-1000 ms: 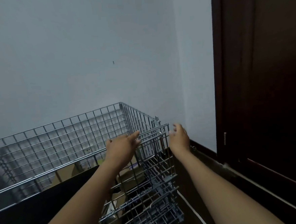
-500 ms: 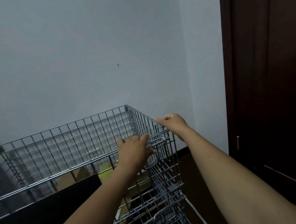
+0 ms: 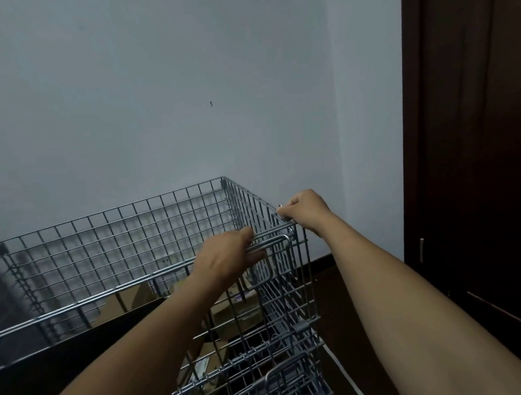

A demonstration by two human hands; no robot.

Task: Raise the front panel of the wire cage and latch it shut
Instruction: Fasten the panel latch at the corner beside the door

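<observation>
Head view — left hand [image 3: 226,258] grips front panel [image 3: 283,276]; right hand [image 3: 306,208] pinches its latch [image 3: 280,209].

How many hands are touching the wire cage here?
2. The left hand lies over the raised front panel's top rail; the right hand pinches the latch at the cage's near right corner.

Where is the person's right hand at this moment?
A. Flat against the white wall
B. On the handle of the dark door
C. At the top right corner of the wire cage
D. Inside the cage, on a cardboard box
C: the right hand is closed at the top right corner of the wire cage, where the raised front panel meets the side, while the left hand holds the panel's upper bar.
</observation>
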